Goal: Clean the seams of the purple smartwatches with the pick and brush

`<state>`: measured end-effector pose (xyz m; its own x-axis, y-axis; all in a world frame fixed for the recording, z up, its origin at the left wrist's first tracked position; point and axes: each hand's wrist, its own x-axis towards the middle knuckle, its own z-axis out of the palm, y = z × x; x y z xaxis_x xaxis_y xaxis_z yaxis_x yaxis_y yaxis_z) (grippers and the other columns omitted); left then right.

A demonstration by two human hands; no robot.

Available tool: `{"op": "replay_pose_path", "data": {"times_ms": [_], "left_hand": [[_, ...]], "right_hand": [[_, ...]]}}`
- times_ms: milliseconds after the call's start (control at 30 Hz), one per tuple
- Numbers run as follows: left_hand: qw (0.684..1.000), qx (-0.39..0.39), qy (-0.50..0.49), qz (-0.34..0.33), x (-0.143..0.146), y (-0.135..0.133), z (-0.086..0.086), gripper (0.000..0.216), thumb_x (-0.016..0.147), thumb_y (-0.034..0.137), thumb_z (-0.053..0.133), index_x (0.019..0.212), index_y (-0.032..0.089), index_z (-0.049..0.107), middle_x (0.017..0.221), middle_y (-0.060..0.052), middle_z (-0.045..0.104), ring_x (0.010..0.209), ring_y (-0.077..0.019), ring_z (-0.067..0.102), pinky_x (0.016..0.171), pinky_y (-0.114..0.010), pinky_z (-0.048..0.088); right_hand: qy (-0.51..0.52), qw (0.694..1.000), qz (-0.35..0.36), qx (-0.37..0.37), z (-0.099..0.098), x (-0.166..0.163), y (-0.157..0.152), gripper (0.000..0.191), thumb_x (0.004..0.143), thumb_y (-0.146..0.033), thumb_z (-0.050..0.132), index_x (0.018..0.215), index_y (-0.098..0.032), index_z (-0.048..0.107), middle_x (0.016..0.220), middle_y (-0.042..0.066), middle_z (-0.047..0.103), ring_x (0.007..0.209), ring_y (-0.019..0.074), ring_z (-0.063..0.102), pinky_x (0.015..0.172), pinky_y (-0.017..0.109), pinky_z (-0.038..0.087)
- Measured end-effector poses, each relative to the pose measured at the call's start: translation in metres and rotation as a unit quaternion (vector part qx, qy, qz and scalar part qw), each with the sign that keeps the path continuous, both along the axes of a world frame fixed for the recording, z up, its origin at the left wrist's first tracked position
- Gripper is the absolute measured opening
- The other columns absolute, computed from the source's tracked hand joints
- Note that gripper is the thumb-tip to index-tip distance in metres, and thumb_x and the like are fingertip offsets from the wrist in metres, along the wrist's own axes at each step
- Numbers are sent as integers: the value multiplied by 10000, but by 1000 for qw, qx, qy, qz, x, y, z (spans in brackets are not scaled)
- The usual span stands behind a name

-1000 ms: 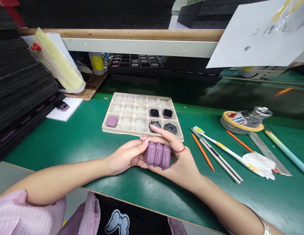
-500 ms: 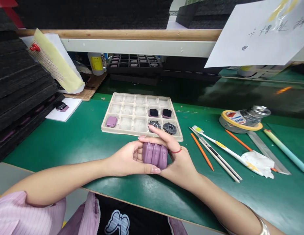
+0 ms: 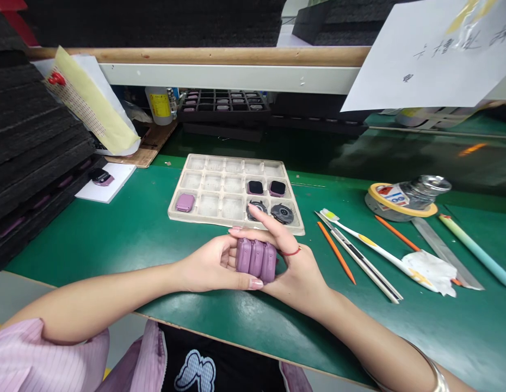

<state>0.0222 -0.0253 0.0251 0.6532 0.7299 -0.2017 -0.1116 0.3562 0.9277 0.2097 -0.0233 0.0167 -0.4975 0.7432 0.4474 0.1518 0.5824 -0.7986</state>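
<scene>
Both my hands hold a mauve ribbed block (image 3: 256, 261), three rounded lobes side by side, possibly watch cases pressed together. My left hand (image 3: 212, 268) cups its left side and my right hand (image 3: 298, 270) pinches its right end. My right index finger reaches over the rim of a beige moulded tray (image 3: 232, 161), close to a round black-and-metal watch part (image 3: 257, 209). Another round part (image 3: 282, 214) lies beside it. Above them sit two dark-faced square modules (image 3: 255, 187) (image 3: 277, 188). A mauve case (image 3: 185, 202) lies in the tray's left column.
Black foam sheets (image 3: 36, 136) stack at left beside a white card (image 3: 108, 182). At right on the green mat (image 3: 343, 332) lie a craft knife (image 3: 359, 261), orange sticks (image 3: 337, 260), a tape roll with a glass jar (image 3: 402, 198), and a steel ruler (image 3: 444, 253).
The mauve block has rotated to sit flatter and lower between my hands. My left thumb has shifted to its front, and my right index finger points further over the tray.
</scene>
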Motion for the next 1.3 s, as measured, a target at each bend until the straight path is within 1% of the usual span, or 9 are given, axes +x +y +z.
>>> {"op": "replay_pose_path", "data": {"times_ms": [167,267,367,533,700,833,933,1100,1300], "left_hand": [[1000,2,-14,0,3,1,-2,516,737,267,851,1184,135,629,1121,-131,708,1103,-283,683,1034,-483,506],[999,22,-19,22,7,0,-3,506,701,275,881,1127,142,643,1049,-106,716,1031,-269,698,986,-458,534],[997,51,-12,59,10,-2,-2,428,714,283,874,1067,155,666,1061,-97,721,1049,-268,688,968,-419,543],[997,48,-13,53,10,-3,0,333,760,273,838,1033,166,680,1062,-91,738,1058,-260,695,979,-412,545],[999,-4,-24,40,6,-2,3,441,678,234,892,1057,147,685,1031,-106,752,1009,-272,720,969,-452,558],[999,24,8,44,4,-2,13,378,702,217,871,1035,139,710,1055,-102,751,1020,-255,713,985,-417,549],[996,60,28,55,3,-3,18,381,686,176,873,1032,163,715,1040,-61,751,1023,-230,704,959,-363,556],[997,47,33,54,3,-6,16,407,680,153,875,1049,164,705,956,-45,756,955,-229,722,891,-365,585],[999,-22,-24,35,3,-10,14,489,694,165,882,1141,172,683,1037,-80,765,1044,-263,727,985,-441,569]], "right_hand": [[-4,1000,-8,11,-2,-1,0,972,777,-161,813,1560,-373,277,1284,13,707,1232,214,652,953,309,614],[-21,999,-8,23,-2,-3,0,881,832,-157,750,1556,-366,293,1312,18,690,1247,211,642,1015,344,581],[-41,999,-9,21,-3,-7,-2,892,868,-120,665,1593,-345,196,1344,41,669,1290,230,609,1065,415,547],[-51,998,-24,-21,-1,-9,-4,945,834,-126,679,1599,-336,166,1316,57,686,1266,241,628,994,398,587],[-36,998,32,-43,11,1,-2,867,775,-182,766,1531,-315,364,1464,90,565,1326,273,572,1058,418,532],[26,984,102,-146,17,6,0,496,929,-303,632,1413,-313,527,1433,67,591,1292,251,598,1076,430,513],[53,975,92,-197,16,3,0,381,980,-365,577,1358,-316,591,1395,50,628,1243,225,635,1032,387,548],[44,983,37,-173,13,-4,-2,357,1030,-420,468,1307,-310,664,1350,26,671,1283,226,606,1105,418,489],[50,972,22,-227,16,-3,-5,479,1041,-520,372,1345,-276,650,1233,31,726,1058,200,717,886,332,617]]}}
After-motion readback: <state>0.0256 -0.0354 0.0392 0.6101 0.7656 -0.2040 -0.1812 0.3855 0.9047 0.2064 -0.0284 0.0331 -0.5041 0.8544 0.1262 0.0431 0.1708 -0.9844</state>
